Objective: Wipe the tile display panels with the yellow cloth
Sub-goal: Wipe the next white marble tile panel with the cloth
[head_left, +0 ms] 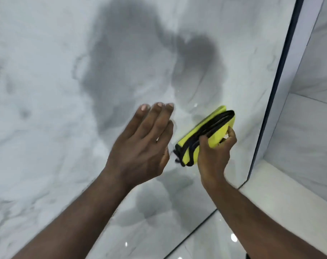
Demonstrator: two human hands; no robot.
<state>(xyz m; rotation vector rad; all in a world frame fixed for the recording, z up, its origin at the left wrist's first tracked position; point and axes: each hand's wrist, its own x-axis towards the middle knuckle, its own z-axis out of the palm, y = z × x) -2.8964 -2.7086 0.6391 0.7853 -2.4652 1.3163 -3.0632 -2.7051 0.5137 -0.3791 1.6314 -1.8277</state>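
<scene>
Grip: right hand (215, 156) is curled round the folded yellow cloth (205, 135), with the thumb (203, 144) across the near face and the fingers (231, 135) wrapped behind the far side.
Cloth: folded into a thick pad with black edging running along the layers. It lies slantwise, its long axis running from 8 o'clock up to 2 o'clock, and sits just right of the frame's centre.
Cloth and panel: the pad is held close against the tile display panel (47, 90); whether it actually touches the surface cannot be told.
Left hand: left hand (140, 144) holds nothing. Its fingers are straight and close together, pointing toward 1 o'clock, and it is just beside the cloth at the cloth's 9 o'clock.
Left fingertips: fingertips (160, 105) are near the panel; contact is unclear.
Panel: glossy, white-grey marbled, filling most of the view from 9 o'clock round to 1 o'clock.
Shadows: dark soft patches (121, 62) on the panel at 12 o'clock from the hands.
Panel edge: a dark strip (278, 90) runs steeply down at the cloth's 3 o'clock.
Beyond the edge: a second marbled panel (312, 81) at 2 o'clock, with a pale ledge (289, 193) below it at 4 o'clock.
Floor: a shiny tiled floor (205, 240) at 6 o'clock, between the forearms.
</scene>
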